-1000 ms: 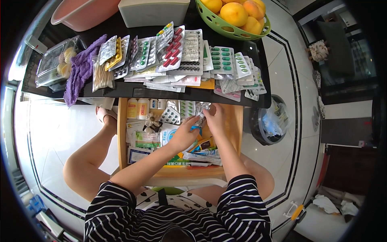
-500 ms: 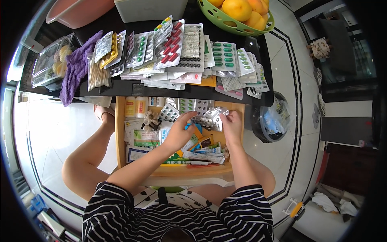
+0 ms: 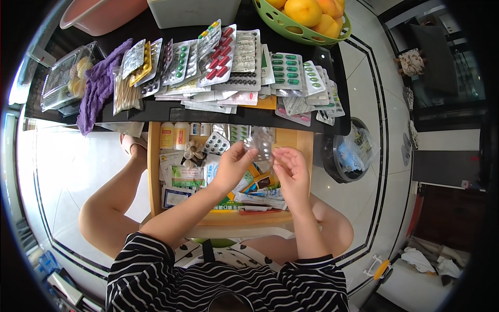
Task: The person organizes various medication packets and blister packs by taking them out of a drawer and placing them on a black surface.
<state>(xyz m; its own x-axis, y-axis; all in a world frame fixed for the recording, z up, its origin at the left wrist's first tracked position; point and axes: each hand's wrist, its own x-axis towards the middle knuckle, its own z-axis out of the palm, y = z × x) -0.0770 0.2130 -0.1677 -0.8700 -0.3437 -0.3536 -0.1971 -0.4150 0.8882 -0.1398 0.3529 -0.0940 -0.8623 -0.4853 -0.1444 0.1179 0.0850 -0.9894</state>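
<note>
Over the open wooden drawer (image 3: 154, 177), my left hand (image 3: 231, 169) pinches a silvery blister pack (image 3: 264, 148) between thumb and fingers. My right hand (image 3: 293, 174) is closed with its fingertips at the pack's right edge. The pack is tilted and slightly blurred. Beneath my hands the drawer holds small bottles (image 3: 181, 135), a blister pack of dark pills (image 3: 216, 144), another of green capsules (image 3: 239, 133), a green-and-white packet (image 3: 187, 177) and several slim tubes and sachets (image 3: 260, 200). My wrists and hands hide part of the contents.
On the dark table (image 3: 171, 115) lies a long row of blister packs (image 3: 223, 62), beside cotton swabs (image 3: 126, 99), a purple cloth (image 3: 102, 78) and a clear plastic box (image 3: 62, 83). A green fruit basket (image 3: 312, 36) stands behind. A lined bin (image 3: 332, 161) is right of the drawer.
The blister pack has shifted slightly left and turned more upright. My right hand has moved a little left and lower, its fingers now at the pack's edge.
</note>
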